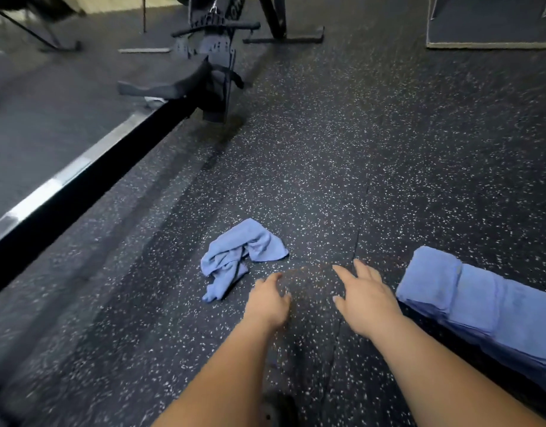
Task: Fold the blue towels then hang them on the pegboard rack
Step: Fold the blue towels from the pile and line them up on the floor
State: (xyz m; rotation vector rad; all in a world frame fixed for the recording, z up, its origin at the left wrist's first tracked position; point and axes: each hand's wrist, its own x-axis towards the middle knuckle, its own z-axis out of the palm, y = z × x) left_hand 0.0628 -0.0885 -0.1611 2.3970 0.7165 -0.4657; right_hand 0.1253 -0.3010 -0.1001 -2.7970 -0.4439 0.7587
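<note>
A crumpled blue towel (239, 257) lies on the speckled black rubber floor, just ahead and left of my hands. My left hand (268, 300) hovers beside its near right corner, fingers loosely spread and holding nothing. Further right, my right hand (362, 295) is stretched out with fingers apart, also holding nothing. A row of folded blue towels (481, 309) lies on the floor at the right, close to my right wrist. No pegboard rack is in view.
A rowing machine with a long black and silver rail (80, 180) and a black seat (164, 83) runs diagonally across the left. Black stand feet (284, 37) sit at the top middle. A grey mat (493, 23) lies at the top right.
</note>
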